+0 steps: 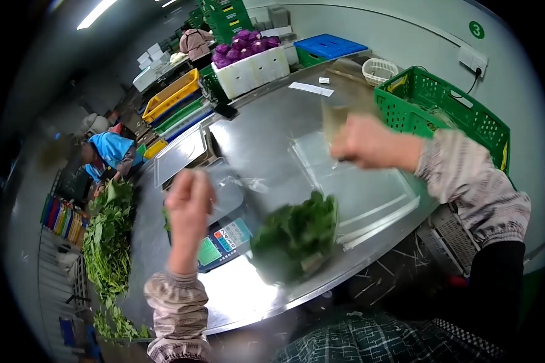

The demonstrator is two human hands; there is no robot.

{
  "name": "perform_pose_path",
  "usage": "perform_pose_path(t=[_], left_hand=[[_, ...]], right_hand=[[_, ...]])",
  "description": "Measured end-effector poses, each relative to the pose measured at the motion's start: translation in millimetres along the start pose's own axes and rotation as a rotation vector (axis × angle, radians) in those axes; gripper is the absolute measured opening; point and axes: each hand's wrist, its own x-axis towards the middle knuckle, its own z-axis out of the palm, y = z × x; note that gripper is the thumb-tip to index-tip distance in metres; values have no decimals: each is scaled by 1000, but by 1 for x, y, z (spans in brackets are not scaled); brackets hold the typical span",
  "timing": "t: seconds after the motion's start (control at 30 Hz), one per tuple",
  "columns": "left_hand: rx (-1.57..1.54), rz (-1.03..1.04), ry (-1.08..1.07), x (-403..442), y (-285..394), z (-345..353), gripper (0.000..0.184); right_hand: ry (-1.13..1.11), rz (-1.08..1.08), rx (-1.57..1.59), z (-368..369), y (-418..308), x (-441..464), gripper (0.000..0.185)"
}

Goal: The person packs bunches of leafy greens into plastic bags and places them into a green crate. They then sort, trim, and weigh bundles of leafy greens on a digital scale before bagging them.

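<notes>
My left hand (191, 199) is raised over the digital scale (227, 239), its fingers curled together. Whatever it may hold is hidden and blurred. My right hand (369, 142), also closed, hovers above the far end of a stack of clear plastic bags (369, 196). A brownish blur shows by its fingers, too smeared to name. Between my forearms, near the table's front edge, lies a bunch of dark green leafy vegetables (297, 236), seemingly in a clear bag. A clear tray (221, 190) sits on the scale.
Loose greens (109, 236) are heaped along the table's left edge, with a person in blue (112, 151) behind them. A green crate (448, 106) and a white basket (379, 71) stand right. Purple cabbages (245, 47) fill a white box (251, 72) at the back.
</notes>
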Motion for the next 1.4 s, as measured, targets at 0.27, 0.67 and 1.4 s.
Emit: perform_pose_path(t=[0.27, 0.67, 1.4], left_hand=[[380, 702, -119, -157, 38, -53, 18], [341, 506, -628, -382, -60, 16, 32], [291, 613, -353, -381, -38, 8, 25]], right_hand=[[253, 6, -117, -50, -178, -99, 22], [138, 1247, 523, 148, -333, -198, 70], [-227, 342, 1018, 154, -394, -47, 20]])
